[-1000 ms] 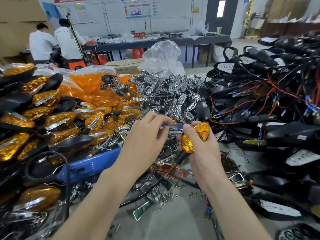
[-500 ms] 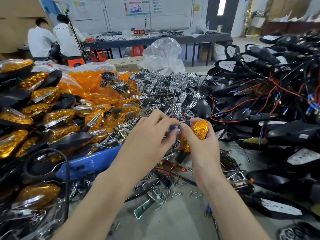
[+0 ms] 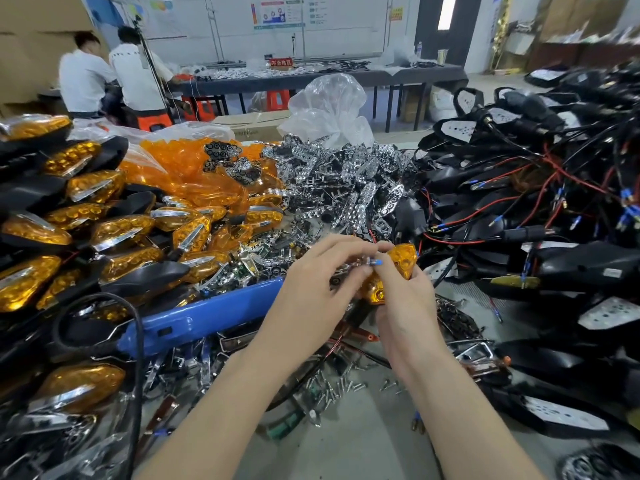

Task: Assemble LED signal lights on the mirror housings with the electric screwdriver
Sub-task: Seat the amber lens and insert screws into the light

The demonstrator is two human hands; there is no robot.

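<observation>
Signal light, one, amber, gripped by right hand; one blue-tipped wire pinched by left hand

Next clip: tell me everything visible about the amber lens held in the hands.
The amber lens is glossy, translucent orange plastic with moulded round facets and a pointed end. It is held tilted above the bench. The right hand grips it from below, covering its middle. The left hand pinches a small chrome part with a blue tip at its left edge. Its back is hidden.
</observation>
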